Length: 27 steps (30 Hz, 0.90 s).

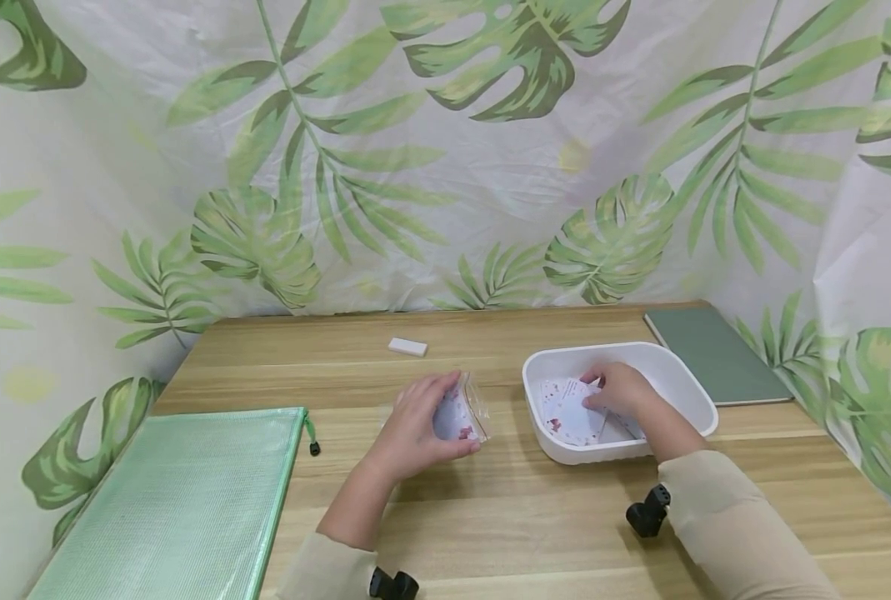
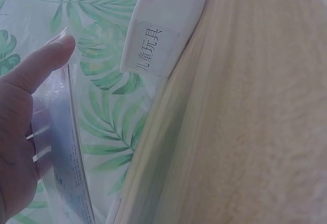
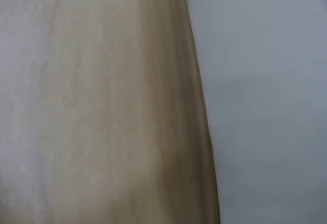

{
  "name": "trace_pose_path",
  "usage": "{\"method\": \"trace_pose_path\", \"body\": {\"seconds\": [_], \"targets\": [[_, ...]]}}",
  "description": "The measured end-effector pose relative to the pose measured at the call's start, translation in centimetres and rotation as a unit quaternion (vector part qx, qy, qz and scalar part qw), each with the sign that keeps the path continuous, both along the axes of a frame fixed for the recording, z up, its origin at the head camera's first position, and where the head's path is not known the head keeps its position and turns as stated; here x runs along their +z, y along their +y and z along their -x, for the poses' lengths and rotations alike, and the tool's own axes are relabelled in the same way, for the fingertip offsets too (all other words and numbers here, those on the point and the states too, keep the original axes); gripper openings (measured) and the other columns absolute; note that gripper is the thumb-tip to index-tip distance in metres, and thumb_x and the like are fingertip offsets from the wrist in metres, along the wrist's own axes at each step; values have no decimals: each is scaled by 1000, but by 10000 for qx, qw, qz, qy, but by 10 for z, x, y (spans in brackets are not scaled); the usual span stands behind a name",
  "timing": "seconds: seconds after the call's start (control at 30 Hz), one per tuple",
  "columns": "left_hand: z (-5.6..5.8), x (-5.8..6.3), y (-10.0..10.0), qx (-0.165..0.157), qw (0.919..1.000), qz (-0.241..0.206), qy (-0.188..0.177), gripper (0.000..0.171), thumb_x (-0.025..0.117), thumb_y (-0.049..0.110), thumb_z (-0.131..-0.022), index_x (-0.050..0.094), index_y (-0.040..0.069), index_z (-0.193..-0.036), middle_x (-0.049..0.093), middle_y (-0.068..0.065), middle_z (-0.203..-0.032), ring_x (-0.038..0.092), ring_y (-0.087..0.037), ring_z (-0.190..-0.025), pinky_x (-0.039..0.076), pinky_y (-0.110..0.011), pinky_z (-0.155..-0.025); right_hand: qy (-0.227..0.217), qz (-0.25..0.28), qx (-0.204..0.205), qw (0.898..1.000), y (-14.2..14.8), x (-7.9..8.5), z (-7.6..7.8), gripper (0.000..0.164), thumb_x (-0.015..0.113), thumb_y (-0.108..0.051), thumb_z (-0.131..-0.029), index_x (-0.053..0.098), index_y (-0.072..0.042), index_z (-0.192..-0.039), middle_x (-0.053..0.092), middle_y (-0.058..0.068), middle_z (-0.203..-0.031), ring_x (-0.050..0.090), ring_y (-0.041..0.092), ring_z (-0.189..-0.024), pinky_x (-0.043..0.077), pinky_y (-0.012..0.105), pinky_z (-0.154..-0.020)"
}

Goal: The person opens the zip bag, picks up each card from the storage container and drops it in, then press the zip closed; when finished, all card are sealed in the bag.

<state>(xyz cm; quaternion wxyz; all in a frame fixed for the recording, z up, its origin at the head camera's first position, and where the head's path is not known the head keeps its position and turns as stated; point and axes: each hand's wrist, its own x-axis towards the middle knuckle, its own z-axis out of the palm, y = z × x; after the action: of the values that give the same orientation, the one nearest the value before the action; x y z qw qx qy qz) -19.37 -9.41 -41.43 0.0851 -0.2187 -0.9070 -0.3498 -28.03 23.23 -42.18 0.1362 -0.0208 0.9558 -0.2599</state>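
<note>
My left hand (image 1: 415,429) grips a clear zip-lock bag (image 1: 478,408) between thumb and fingers, above the table. White-blue printed paper with small red marks shows inside the bag. In the left wrist view the thumb lies along the bag's mouth edge. My right hand (image 1: 621,392) reaches into a white plastic bin (image 1: 685,392), with thumb and fingertips pinching a printed card (image 1: 574,412) with red flowers. More card edges lie under that hand, partly hidden. The right wrist view has only the bin's wall (image 3: 260,106) and table, not the hand.
A green mesh zipper pouch (image 1: 182,492) lies at the left front. Behind the hands sits a small white block (image 1: 407,347). A dark green notebook (image 1: 718,354) lies at the right back, close to the bin. The bin's side bears a printed label (image 2: 150,50). A leaf-patterned curtain (image 1: 445,167) hangs behind the wooden table.
</note>
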Motion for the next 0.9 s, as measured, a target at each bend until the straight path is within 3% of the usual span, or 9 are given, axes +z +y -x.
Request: {"method": "trace_pose_path", "body": {"seconds": [0.23,0.4,0.57,0.73,0.9], "targets": [[-1,0,0,2,10000,24,-7,93,86,39,-68,45,9,-145,54,-11,-139,47,-29,-132,32,-52,-108,142,441,66,9989,9,16,-3,28,65,-18,-93,67,-4,-117,62,15,-103,54,25,-92,46,33,-75],[-1,1,0,7,10000,12,-67,92,86,39,-69,45,9,-146,54,-11,-140,46,-30,-132,32,-52,-108,282,792,244,9962,19,34,-10,33,61,-22,-95,66,-4,-122,67,15,-107,58,24,-92,50,32,-76],[-1,2,1,3,10000,22,-79,92,86,38,-69,45,9,-146,54,-11,-140,46,-30,-132,31,-52,-108,464,1284,52,9906,22,54,-25,41,62,-25,-94,63,-2,-127,69,11,-96,59,23,-85,50,30,-71],[-1,1,1,8,10000,35,-63,92,86,38,-69,45,9,-146,54,-12,-140,46,-30,-132,31,-52,-109,883,2016,-513,9741,14,65,-44,47,64,-31,-94,60,-3,-132,72,0,-91,62,18,-81,51,26,-71],[-1,1,2,20,9999,57,-90,92,86,39,-69,44,9,-146,53,-12,-140,46,-31,-133,31,-52,-110,1240,3024,-778,9419,-4,61,-59,47,68,-21,-91,59,5,-130,66,-19,-74,60,4,-67,52,21,-67]]}}
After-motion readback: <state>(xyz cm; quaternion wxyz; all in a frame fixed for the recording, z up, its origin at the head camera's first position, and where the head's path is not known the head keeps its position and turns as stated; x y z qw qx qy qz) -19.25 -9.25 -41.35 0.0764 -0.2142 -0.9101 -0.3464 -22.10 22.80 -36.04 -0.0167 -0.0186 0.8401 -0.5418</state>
